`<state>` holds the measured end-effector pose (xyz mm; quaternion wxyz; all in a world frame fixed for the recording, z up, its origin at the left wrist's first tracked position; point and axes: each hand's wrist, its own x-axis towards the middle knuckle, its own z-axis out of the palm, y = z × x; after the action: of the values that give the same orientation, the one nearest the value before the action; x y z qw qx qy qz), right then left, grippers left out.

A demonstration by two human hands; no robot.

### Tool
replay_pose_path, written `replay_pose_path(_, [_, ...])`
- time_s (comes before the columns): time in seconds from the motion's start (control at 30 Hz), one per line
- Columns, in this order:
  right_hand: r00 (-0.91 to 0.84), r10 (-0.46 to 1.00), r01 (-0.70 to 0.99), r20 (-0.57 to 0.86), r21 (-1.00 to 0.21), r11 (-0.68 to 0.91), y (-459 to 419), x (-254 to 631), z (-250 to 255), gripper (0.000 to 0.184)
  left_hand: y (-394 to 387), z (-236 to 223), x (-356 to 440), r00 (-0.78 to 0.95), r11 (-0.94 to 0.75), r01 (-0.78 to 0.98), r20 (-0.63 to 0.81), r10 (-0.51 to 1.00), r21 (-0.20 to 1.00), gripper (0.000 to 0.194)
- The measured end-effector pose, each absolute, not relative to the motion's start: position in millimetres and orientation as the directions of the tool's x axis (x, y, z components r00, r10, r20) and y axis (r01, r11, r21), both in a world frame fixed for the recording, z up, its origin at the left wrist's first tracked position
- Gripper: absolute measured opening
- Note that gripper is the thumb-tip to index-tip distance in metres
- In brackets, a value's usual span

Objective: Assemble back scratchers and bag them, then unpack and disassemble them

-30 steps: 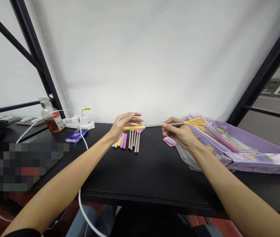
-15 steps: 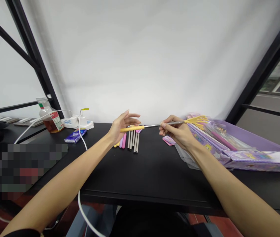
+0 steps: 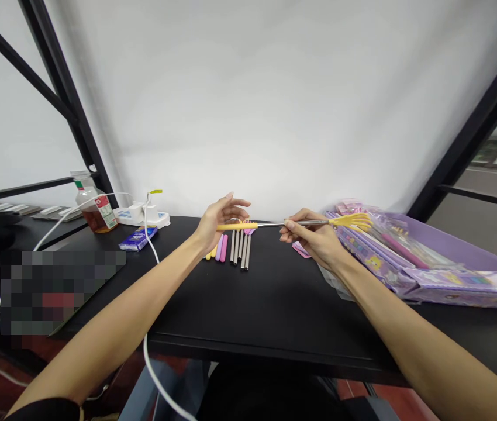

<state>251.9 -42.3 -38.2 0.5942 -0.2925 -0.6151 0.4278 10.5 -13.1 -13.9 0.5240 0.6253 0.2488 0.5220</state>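
A back scratcher with a yellow handle, a silver rod and a yellow hand-shaped head lies level across the space between my hands, above the table. My right hand pinches the silver rod between thumb and fingers, near the yellow head. My left hand has its fingers stretched out and apart, and the end of the yellow handle rests against its palm. Below, on the table, lie several silver rods side by side. Several pink, purple and yellow handles lie left of them, partly hidden by my left hand.
A purple box with wrapped items stands at the right of the black table. At the left are a bottle, a power strip, a blue packet and a white cable. A wall rises behind.
The view has shifted slightly, so things appear a little farther right. Both hands keep nearly the same pose around the back scratcher.
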Motion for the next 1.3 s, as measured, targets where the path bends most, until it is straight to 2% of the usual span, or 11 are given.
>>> replay_pose_path(0.1, [-0.159,0.866,-0.157,0.474,-0.878,0.452,-46,245,-39,0.027,-15,-18,16,0.344,-0.342,-0.217,0.399,0.850,0.914,0.051])
replay_pose_path(0.2, [-0.245,0.834,-0.126,0.494,-0.870,0.477,-51,233,-39,0.028,-18,-26,29,0.428,-0.349,-0.197,0.401,0.810,0.916,0.048])
replay_pose_path(0.27, [-0.237,0.821,-0.101,0.520,-0.854,0.511,-52,226,-38,0.030,-20,-29,38,0.443,-0.332,-0.217,0.396,0.805,0.918,0.045])
replay_pose_path(0.4, [-0.151,0.849,-0.123,0.506,-0.862,0.492,-48,227,-34,0.037,-21,-29,46,0.438,-0.310,-0.258,0.397,0.807,0.915,0.045])
replay_pose_path(0.53, [-0.068,0.900,-0.215,0.430,-0.887,0.408,-44,240,-29,0.035,-18,-29,41,0.515,-0.450,-0.070,0.418,0.748,0.890,0.037])
replay_pose_path(0.63, [-0.007,0.926,-0.262,0.378,-0.894,0.363,-42,250,-23,0.034,-11,-32,31,0.511,-0.489,0.058,0.395,0.763,0.870,0.037])
replay_pose_path(0.8, [0.240,0.896,-0.367,0.375,-0.819,0.441,-35,271,-18,0.034,2,-29,13,0.533,-0.519,0.145,0.375,0.758,0.842,0.035])
replay_pose_path(0.9, [0.266,0.845,-0.217,0.464,-0.825,0.522,-29,283,-20,0.033,4,-26,7,0.550,-0.549,0.178,0.380,0.743,0.816,0.034])
replay_pose_path(1.03, [0.155,0.835,0.016,0.528,-0.846,0.532,-26,293,-25,0.035,2,-28,6,0.566,-0.589,0.221,0.390,0.727,0.777,0.034])
replay_pose_path(1.3, [-0.017,0.816,0.100,0.578,-0.811,0.577,-31,290,-25,0.034,2,-35,8,0.555,-0.636,0.257,0.428,0.714,0.728,0.040])
